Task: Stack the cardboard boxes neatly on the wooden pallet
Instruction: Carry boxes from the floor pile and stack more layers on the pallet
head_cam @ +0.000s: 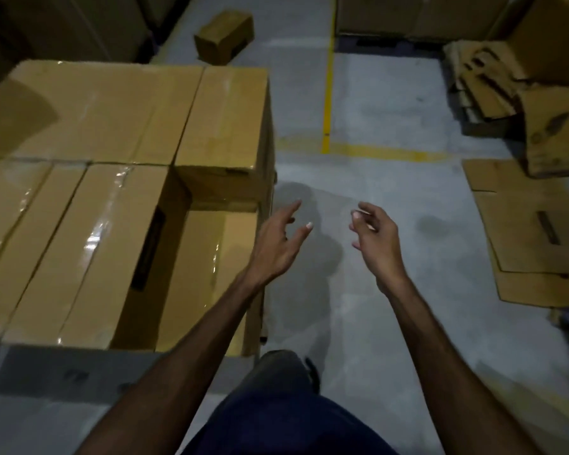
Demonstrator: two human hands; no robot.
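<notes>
So we've got both arms out over the grey concrete floor (358, 307), nothing in either hand. Our left hand (278, 247) is spread loose with straight-ish fingers, right beside the near right corner of the stacked boxes (112, 159). Our right hand (376, 239) has its fingers softly curled, holding nothing, out over bare floor. The stack sits on the left: plain brown corrugated cartons, shiny clear tape down the seams, with one slot at the near right sitting a layer lower. We can't see the pallet under them. A small lone box (224, 37) lies tilted on the floor at the far end. Flattened cardboard sheets (532, 231) lie on the right, past some worn yellow floor lines (327, 93).
</notes>
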